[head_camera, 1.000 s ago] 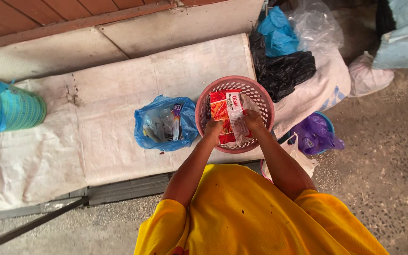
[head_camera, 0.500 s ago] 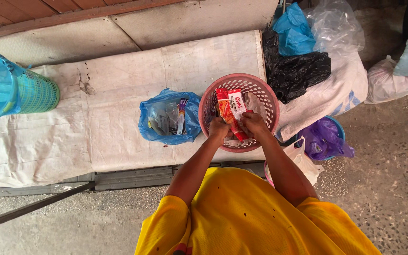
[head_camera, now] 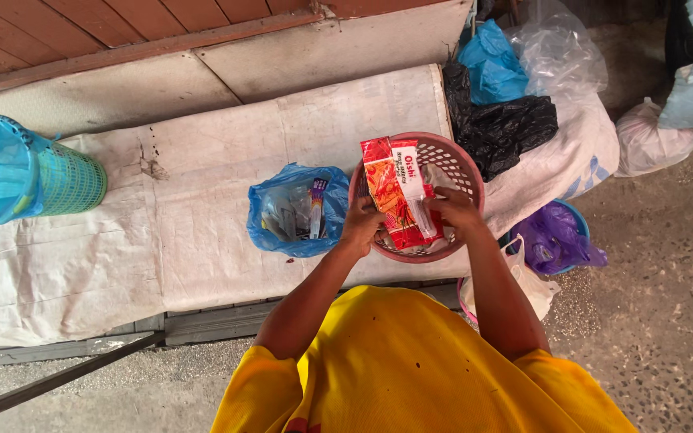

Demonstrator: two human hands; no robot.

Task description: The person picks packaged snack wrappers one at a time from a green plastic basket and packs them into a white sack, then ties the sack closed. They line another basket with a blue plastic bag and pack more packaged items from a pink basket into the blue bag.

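Basket, green with a blue liner [head_camera: 18,172], lies far left on the white-covered desk [head_camera: 162,240]; next comes the open blue bag [head_camera: 294,208]. My left hand [head_camera: 360,227] and right hand [head_camera: 456,212] both pinch the red snack packet [head_camera: 395,192] over the pink basket [head_camera: 467,164], fingers closed on its lower end. Its long axis runs away from me, tilted slightly left, midway between both hands.

Left hand [head_camera: 361,227] and right hand [head_camera: 455,212], grip closed, forearms extended.
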